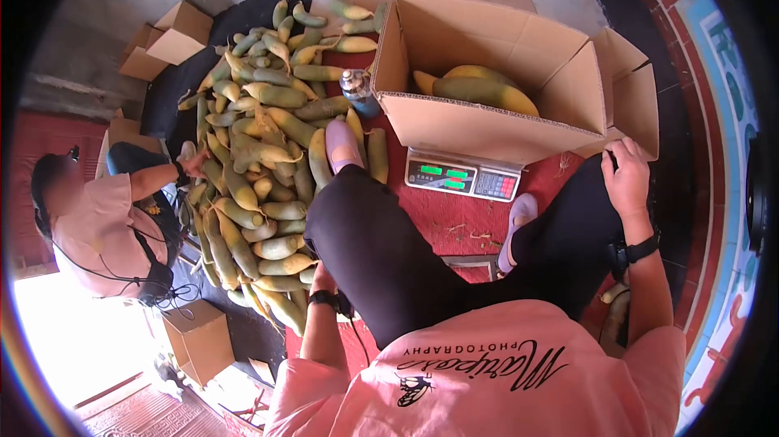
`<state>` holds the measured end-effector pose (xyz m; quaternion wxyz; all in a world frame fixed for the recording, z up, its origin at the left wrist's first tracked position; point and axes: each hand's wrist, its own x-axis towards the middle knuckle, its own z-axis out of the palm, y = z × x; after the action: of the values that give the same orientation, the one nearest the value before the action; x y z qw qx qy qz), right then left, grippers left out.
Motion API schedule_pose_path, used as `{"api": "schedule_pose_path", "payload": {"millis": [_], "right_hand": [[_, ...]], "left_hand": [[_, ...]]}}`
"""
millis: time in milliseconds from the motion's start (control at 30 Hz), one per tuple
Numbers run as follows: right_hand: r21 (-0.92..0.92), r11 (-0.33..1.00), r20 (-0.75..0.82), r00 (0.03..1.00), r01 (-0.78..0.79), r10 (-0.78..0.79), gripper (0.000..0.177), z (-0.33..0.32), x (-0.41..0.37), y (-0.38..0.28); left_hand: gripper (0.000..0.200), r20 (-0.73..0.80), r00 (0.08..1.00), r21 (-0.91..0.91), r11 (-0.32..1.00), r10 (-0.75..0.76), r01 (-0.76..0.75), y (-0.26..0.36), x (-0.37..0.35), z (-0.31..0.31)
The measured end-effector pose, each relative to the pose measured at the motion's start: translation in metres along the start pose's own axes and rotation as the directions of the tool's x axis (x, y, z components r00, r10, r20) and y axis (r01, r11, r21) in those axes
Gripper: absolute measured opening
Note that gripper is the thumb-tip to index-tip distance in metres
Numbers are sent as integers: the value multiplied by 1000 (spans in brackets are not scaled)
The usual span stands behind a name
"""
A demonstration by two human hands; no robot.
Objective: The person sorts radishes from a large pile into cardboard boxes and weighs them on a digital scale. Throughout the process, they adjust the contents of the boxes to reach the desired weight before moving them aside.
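Observation:
My right hand is over my right knee, close to the near corner of a cardboard box. Its fingers are loosely bent and slightly apart, with nothing visible in them. My left hand is down beside my left thigh, near the pile of green radishes; its fingers are hidden. In front of me an open cardboard box sits on a digital scale with lit green displays. Several large green radishes lie inside the box.
Across the pile, a co-worker's hand touches the radishes. A dark bottle stands between pile and box. Other cardboard boxes stand at right, far left and lower left. Red matting lies under the scale.

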<state>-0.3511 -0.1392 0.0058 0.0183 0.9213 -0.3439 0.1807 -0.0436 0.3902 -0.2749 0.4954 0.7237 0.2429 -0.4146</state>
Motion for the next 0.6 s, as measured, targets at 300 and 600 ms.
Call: {"api": "schedule_pose_path", "payload": {"millis": [300,600], "right_hand": [[51,996,-44,996,-69,71,9,-7,-12,8],[143,986,-56,994,-87,96,9,-7,-10,4]], "left_hand": [[33,71,993,-313,947,92,-65,86,-136,-30],[38,243,654,48,664,717,-746,265,-260,57]]}}
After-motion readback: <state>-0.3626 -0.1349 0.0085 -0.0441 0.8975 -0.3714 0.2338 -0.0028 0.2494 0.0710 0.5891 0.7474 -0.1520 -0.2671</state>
